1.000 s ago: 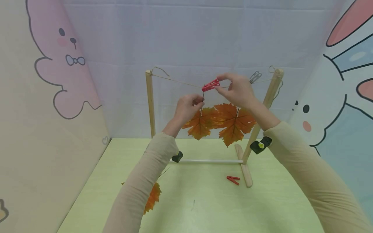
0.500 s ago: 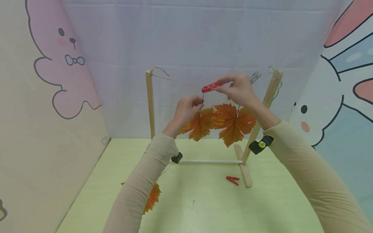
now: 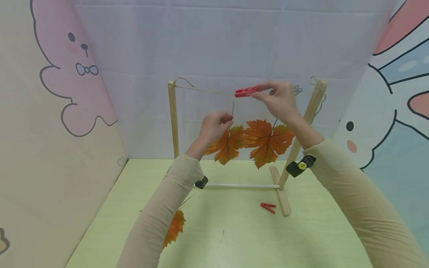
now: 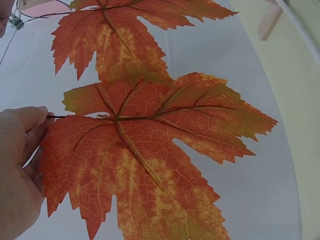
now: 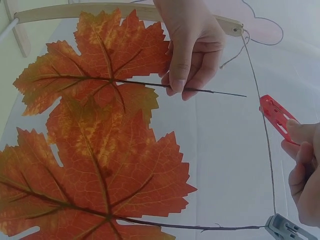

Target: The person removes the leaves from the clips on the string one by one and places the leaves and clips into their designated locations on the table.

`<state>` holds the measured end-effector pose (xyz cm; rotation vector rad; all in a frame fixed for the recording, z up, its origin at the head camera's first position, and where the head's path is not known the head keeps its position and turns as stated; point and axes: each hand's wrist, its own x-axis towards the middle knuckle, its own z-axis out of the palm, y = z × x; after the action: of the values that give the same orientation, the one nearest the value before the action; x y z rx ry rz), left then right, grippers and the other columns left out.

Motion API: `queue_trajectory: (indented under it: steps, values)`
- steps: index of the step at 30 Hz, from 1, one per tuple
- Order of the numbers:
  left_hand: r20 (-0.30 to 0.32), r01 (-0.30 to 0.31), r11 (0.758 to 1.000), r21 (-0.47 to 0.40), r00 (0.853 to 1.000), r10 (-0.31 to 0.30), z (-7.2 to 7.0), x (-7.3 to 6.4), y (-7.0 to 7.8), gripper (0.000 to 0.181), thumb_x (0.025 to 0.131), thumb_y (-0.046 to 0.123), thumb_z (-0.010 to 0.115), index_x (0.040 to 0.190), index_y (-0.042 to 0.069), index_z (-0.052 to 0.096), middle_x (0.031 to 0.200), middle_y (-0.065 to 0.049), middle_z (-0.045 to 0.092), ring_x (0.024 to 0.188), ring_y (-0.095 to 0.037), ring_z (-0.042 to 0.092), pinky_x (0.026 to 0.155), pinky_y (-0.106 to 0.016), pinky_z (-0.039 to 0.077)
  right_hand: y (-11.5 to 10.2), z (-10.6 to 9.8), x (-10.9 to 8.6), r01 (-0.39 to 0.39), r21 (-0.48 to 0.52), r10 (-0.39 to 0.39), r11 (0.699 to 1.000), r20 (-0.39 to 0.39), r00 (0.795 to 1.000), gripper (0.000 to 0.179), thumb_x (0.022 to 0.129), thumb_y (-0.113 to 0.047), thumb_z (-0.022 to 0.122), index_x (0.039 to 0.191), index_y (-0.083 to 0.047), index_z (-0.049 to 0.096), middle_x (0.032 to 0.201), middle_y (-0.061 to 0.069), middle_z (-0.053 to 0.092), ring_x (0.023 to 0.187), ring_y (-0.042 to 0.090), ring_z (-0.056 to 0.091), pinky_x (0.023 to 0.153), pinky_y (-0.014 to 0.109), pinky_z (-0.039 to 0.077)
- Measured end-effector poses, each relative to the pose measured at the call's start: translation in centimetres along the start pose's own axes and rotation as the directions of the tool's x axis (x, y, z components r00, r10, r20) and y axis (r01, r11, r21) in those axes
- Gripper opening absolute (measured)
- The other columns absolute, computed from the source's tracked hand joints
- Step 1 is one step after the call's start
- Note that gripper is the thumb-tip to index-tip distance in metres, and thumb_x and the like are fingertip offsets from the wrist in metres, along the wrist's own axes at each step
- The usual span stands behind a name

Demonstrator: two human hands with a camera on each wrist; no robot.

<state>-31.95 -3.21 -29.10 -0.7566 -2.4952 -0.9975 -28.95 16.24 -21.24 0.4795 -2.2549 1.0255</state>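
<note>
My left hand [image 3: 214, 126] pinches the dark stem [image 5: 215, 92] of an orange maple leaf [image 3: 228, 145], whose blade hangs below the fingers. The stem's free tip points up and stands apart from the string [image 3: 207, 91]. With thumb and finger, my right hand [image 3: 279, 100] holds a red clothespin [image 3: 245, 92] by its handle end. In the right wrist view the clothespin's nose meets the string. A second maple leaf [image 3: 269, 143] hangs to the right, its stem reaching a grey clothespin [image 5: 290, 230] on the string. The two leaves overlap at their edges.
The string runs between two wooden posts [image 3: 173, 119], joined low down by a white rod [image 3: 241, 185]. On the green table [image 3: 301, 238] lie another red clothespin [image 3: 268, 207] and a leaf [image 3: 175, 227] partly behind the left sleeve.
The red clothespin in my right hand has moved up and slightly right, away from the stem tip it met earlier. The sagging string has risen. My left hand has barely shifted, still pinching the stem.
</note>
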Motion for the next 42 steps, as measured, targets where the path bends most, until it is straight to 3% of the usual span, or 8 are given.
queue_trajectory:
  steps: [11, 16, 22, 42]
  values:
    - [-0.014, -0.007, 1.0, 0.019, 1.0, 0.007, -0.4, -0.5, -0.7, 0.013, 0.086, 0.016, 0.062, 0.093, 0.006, 0.067, 0.088, -0.005, 0.067, 0.08, -0.017, 0.06, 0.071, -0.029, 0.048, -0.4, -0.4, -0.4, 0.056, 0.048, -0.054, 0.997, -0.053, 0.997, 0.02, 0.081, -0.015, 0.068, 0.096, -0.003, 0.071, 0.089, 0.011, 0.069, 0.035, 0.004, 0.027, 0.036, 0.02, 0.023]
    - [0.004, 0.009, 1.0, 0.025, 1.0, -0.009, -0.8, -1.0, -1.3, 0.014, 0.087, 0.016, 0.061, 0.094, 0.006, 0.067, 0.09, -0.005, 0.067, 0.081, -0.018, 0.059, 0.073, -0.03, 0.048, -2.0, -0.9, -1.4, 0.075, 0.088, -0.071, 0.993, -0.048, 0.996, 0.02, 0.081, -0.007, 0.066, 0.099, 0.003, 0.068, 0.093, 0.018, 0.067, 0.034, -0.003, 0.023, 0.037, 0.018, 0.022]
    - [0.008, 0.021, 0.999, 0.045, 1.0, -0.022, -1.5, -1.7, -2.2, 0.013, 0.087, 0.016, 0.061, 0.094, 0.007, 0.067, 0.089, -0.005, 0.067, 0.08, -0.018, 0.059, 0.073, -0.031, 0.048, -3.4, -1.2, -2.4, 0.079, 0.135, -0.071, 0.988, -0.061, 0.996, 0.025, 0.08, 0.0, 0.065, 0.103, 0.008, 0.063, 0.101, 0.022, 0.063, 0.035, -0.001, 0.026, 0.039, 0.015, 0.025]
    - [0.001, 0.038, 0.998, 0.049, 0.999, -0.038, -2.6, -3.6, -5.1, 0.013, 0.087, 0.014, 0.061, 0.094, 0.006, 0.067, 0.088, -0.006, 0.067, 0.08, -0.019, 0.06, 0.074, -0.032, 0.049, -1.0, -0.9, -4.6, 0.054, 0.151, -0.054, 0.987, -0.006, 0.999, 0.027, 0.079, -0.003, 0.068, 0.105, 0.003, 0.065, 0.096, 0.018, 0.065, 0.035, 0.002, 0.025, 0.036, 0.02, 0.021]
